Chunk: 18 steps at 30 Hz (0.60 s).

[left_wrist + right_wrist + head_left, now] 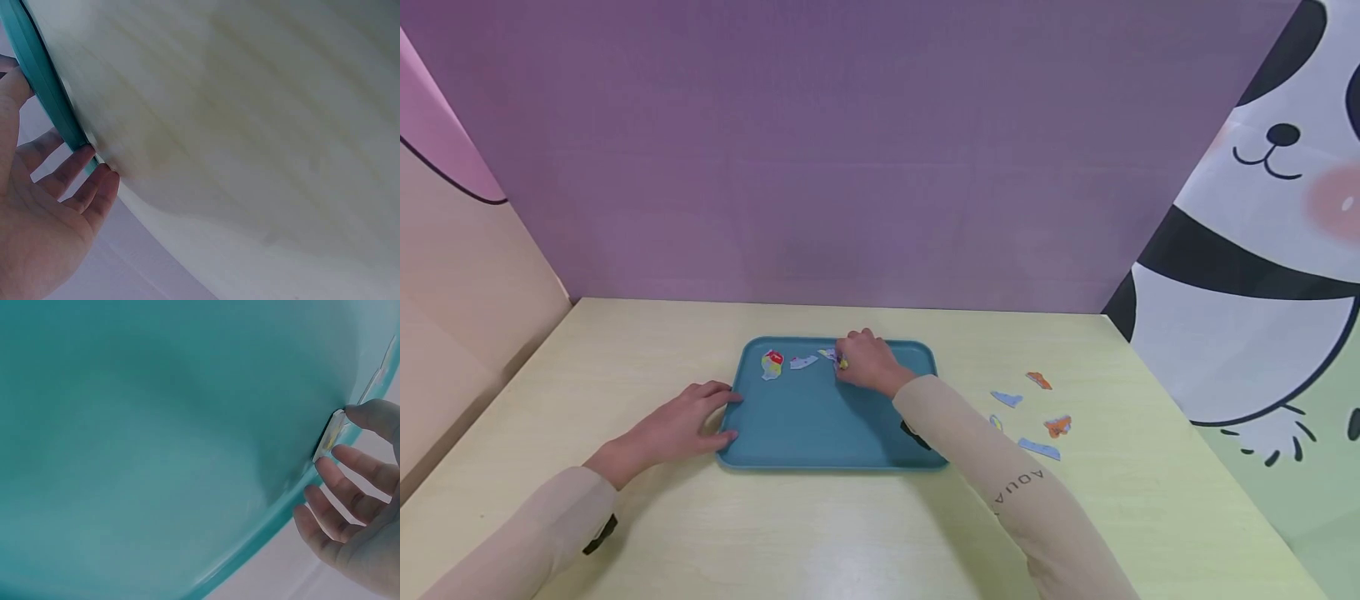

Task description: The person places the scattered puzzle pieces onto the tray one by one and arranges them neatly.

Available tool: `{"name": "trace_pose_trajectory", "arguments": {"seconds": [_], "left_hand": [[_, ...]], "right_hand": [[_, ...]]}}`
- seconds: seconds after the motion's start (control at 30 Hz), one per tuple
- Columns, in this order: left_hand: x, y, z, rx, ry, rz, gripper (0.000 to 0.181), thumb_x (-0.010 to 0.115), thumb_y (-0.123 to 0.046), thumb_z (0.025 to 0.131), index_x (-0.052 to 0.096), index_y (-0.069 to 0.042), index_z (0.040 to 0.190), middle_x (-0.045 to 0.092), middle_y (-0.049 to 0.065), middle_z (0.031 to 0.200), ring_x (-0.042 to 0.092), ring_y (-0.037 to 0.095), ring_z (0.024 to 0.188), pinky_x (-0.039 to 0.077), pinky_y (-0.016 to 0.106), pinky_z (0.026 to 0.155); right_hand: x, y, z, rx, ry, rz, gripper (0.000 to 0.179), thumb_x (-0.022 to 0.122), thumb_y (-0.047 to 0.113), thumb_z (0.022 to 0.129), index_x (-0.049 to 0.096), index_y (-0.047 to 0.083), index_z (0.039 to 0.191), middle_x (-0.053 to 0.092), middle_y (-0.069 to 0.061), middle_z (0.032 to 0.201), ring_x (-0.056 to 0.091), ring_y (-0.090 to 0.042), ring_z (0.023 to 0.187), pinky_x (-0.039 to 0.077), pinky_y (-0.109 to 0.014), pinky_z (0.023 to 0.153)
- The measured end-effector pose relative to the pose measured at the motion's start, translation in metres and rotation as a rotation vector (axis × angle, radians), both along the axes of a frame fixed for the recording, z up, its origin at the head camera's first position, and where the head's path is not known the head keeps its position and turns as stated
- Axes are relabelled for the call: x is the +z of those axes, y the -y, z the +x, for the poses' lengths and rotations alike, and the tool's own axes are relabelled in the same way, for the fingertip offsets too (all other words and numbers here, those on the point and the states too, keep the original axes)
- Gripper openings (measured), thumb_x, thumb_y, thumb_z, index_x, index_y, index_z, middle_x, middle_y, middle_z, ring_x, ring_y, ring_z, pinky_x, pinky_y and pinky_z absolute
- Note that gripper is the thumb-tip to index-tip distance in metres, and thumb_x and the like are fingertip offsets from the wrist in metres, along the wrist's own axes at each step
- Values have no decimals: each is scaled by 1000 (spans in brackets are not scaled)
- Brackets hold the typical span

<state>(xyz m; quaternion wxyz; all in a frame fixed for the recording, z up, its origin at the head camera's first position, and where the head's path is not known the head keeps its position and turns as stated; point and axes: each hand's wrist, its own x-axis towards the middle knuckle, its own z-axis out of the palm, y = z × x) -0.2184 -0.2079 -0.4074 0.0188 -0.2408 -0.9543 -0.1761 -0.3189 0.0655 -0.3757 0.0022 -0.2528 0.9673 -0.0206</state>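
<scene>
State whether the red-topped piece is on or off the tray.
On. The red-topped piece lies on the blue tray, inside its rim near the far left corner.

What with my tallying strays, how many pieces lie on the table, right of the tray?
5: orange piece farthest back, blue piece left of it, small piece beside the sleeve, second orange piece rightmost, long piece frontmost. The sleeve may hide more.

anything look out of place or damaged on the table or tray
Nothing stands out as damaged. The blue tray sits flat, the left hand touching its edge and the right hand pinching a small piece inside. The loose pieces beside it lie at mixed angles, but that seems ordinary.
</scene>
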Motion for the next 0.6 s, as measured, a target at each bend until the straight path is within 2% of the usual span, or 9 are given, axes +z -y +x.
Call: {"name": "trace_pose_trajectory", "arguments": {"seconds": [0.6], "left_hand": [[5, -2, 2, -4, -14, -1, 48, 67, -28, 80, 57, -1, 118, 53, 18, 122, 49, 36, 111, 47, 49, 91]], "right_hand": [[5, -9, -5, -28, 1, -27, 35, 63, 28, 85, 62, 13, 116, 59, -6, 112, 50, -24, 102, 49, -40, 83]]}}
